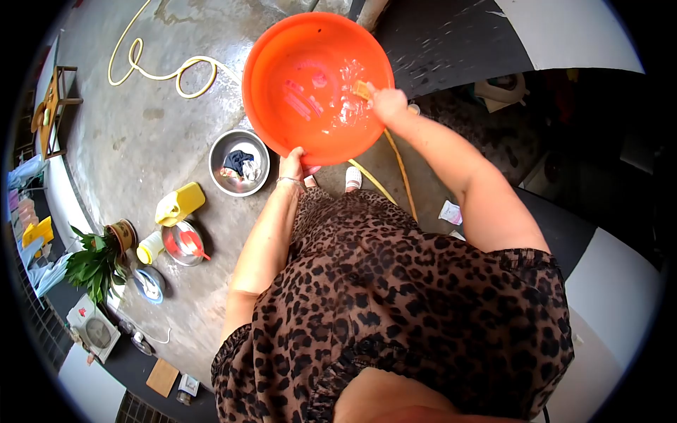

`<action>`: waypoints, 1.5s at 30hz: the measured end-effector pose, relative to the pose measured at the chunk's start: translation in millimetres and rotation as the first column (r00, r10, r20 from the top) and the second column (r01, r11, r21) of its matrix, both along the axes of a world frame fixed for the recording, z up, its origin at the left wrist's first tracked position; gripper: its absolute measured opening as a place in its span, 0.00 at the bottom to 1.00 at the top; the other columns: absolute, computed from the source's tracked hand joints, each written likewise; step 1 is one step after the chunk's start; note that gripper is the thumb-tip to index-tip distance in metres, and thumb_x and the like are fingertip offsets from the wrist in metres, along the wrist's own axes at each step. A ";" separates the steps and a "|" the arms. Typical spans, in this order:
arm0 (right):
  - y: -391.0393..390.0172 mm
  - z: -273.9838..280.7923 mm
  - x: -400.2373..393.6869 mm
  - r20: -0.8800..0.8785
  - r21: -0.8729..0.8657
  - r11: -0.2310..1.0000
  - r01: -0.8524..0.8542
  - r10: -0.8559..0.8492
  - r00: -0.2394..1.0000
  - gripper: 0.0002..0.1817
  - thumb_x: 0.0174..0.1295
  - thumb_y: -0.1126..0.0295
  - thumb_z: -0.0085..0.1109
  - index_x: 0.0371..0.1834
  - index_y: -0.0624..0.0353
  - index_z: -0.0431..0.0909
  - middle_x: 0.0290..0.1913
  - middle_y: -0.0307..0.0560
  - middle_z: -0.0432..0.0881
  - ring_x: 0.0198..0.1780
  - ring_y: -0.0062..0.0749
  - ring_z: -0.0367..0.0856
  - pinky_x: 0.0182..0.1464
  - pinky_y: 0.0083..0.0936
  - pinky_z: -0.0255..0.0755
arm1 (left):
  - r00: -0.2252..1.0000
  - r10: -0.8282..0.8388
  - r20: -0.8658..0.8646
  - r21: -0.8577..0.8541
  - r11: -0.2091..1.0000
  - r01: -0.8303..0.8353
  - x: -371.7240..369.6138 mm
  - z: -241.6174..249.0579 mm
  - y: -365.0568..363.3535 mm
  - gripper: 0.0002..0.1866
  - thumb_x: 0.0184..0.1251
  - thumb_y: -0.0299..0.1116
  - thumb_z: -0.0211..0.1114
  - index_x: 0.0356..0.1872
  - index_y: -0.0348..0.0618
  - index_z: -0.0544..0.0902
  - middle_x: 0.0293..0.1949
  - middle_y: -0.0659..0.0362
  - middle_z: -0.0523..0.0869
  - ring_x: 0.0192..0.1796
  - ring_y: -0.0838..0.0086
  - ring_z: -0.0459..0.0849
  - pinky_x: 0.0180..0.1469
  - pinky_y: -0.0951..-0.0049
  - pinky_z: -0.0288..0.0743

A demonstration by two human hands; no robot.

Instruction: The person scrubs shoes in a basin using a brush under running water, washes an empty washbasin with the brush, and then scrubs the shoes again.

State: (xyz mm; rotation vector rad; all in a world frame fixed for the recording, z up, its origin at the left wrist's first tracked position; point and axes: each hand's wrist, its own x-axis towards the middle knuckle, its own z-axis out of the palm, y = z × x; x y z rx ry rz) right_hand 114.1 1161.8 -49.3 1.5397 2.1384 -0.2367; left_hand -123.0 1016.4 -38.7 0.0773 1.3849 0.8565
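Note:
A large orange basin [275, 92] is tilted up in front of me, with some water shining on its right inner side. My left hand [291, 166] grips its lower rim, the thumb on the inside. At the basin's right side, my right hand [388, 104] is closed on the end of a yellow-orange brush [362, 89], which touches the wet inner surface. The brush's far side is blurred. Just left of the basin, a steel bowl [217, 156] on the floor holds dark and light cloths [240, 163].
A pale yellow hose [206, 59] curls across the concrete floor at the upper left. Left of me are a yellow jug [180, 204], a steel bowl with a red item [188, 242], a blue basin [156, 285] and a potted plant [92, 262]. Another hose [402, 168] runs beside my feet.

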 end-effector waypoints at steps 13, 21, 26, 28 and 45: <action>-26.7 9.5 -115.3 -0.589 -0.298 0.933 0.204 -0.347 0.730 0.26 0.64 0.52 0.42 0.65 0.38 0.54 0.39 0.52 0.80 0.42 0.45 0.80 0.42 0.44 0.72 | 0.977 -0.144 0.157 -0.046 0.987 0.152 3.0 20.9 -2.6 0.19 0.55 0.35 0.55 0.48 0.41 0.70 0.38 0.51 0.82 0.33 0.65 0.84 0.34 0.68 0.81; -3.4 -17.0 -44.7 -0.537 -0.109 0.877 0.467 -0.448 0.715 0.33 0.64 0.51 0.43 0.70 0.32 0.41 0.33 0.54 0.80 0.34 0.48 0.81 0.37 0.46 0.72 | 0.978 -0.178 0.105 -0.036 0.983 0.182 13.6 27.9 -1.9 0.21 0.52 0.36 0.56 0.49 0.41 0.71 0.38 0.53 0.82 0.31 0.67 0.84 0.34 0.70 0.80; -51.4 -5.1 -86.7 -0.542 -0.120 0.968 0.220 -0.250 0.803 0.34 0.64 0.51 0.44 0.70 0.37 0.42 0.33 0.55 0.81 0.36 0.49 0.81 0.37 0.45 0.73 | 0.986 -0.140 0.088 -0.091 0.985 0.148 15.1 34.9 -1.2 0.18 0.55 0.34 0.55 0.47 0.39 0.73 0.31 0.53 0.84 0.24 0.69 0.83 0.24 0.74 0.80; -26.1 -9.4 -90.1 -0.477 -0.166 0.923 0.346 -0.382 0.791 0.33 0.64 0.52 0.45 0.70 0.38 0.45 0.34 0.54 0.81 0.37 0.48 0.81 0.38 0.44 0.73 | 0.984 -0.154 0.088 -0.078 0.984 0.161 15.2 42.9 -4.3 0.18 0.55 0.35 0.55 0.47 0.39 0.73 0.32 0.53 0.84 0.25 0.69 0.84 0.25 0.73 0.81; 15.1 -8.2 -19.2 -0.513 0.011 0.915 0.404 -0.342 0.787 0.28 0.58 0.54 0.53 0.62 0.47 0.64 0.56 0.51 0.67 0.60 0.46 0.63 0.61 0.41 0.59 | 0.975 -0.219 0.026 -0.148 0.964 0.220 13.2 48.9 -15.8 0.16 0.52 0.39 0.57 0.43 0.47 0.76 0.31 0.59 0.84 0.28 0.71 0.82 0.31 0.71 0.77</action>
